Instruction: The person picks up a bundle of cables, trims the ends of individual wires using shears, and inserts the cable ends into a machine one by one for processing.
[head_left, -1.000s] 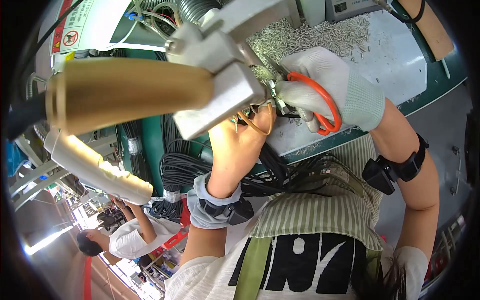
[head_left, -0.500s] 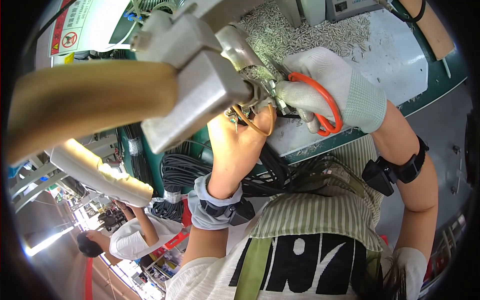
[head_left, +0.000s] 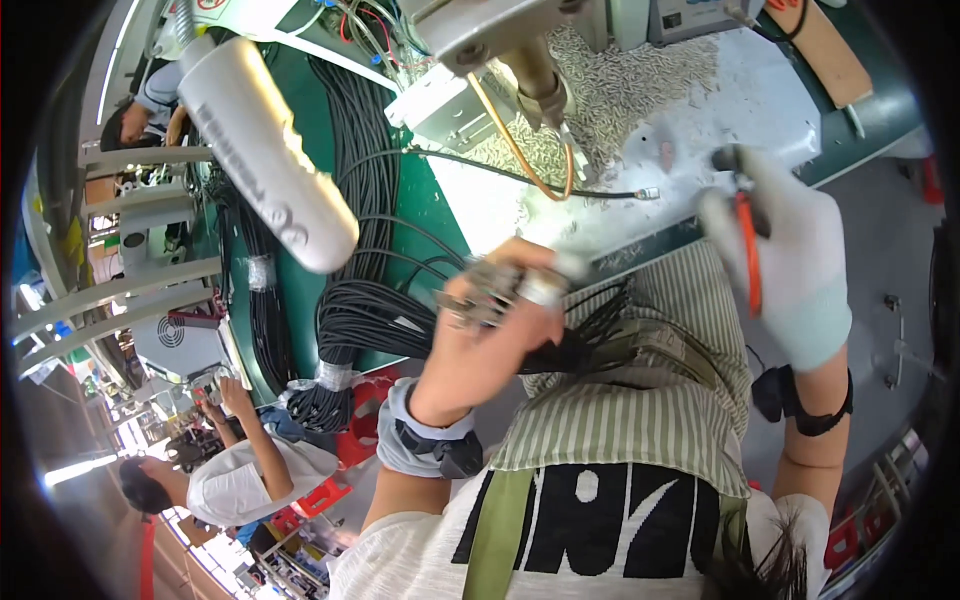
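Observation:
My bare left hand (head_left: 490, 335) is closed around a blurred bunch of small metal connectors (head_left: 492, 295), just in front of the bench edge. Black cables run close beside this hand. Further right, my right hand (head_left: 790, 235), in a white knit glove, grips a tool with red curved handles (head_left: 748, 255), which look like pliers; motion smears its tip. Between the hands and the metal fixture (head_left: 540, 95), a black cable (head_left: 500, 172) lies across the white board (head_left: 770, 120), ending in a metal connector (head_left: 648, 193). An orange-brown wire loop (head_left: 522, 150) hangs beside the fixture.
Small silvery clippings (head_left: 640, 75) cover the board's far part. Coiled black cable bundles (head_left: 375, 320) lie on the green bench at left, beneath a lit lamp (head_left: 270, 155). A tan bar (head_left: 825, 55) lies at far right. Other people (head_left: 260, 475) work at the left.
My left hand has drawn back from the fixture toward me, with the metal connectors. My right hand has moved right with the red-handled tool. My view has shifted, uncovering the cable on the board.

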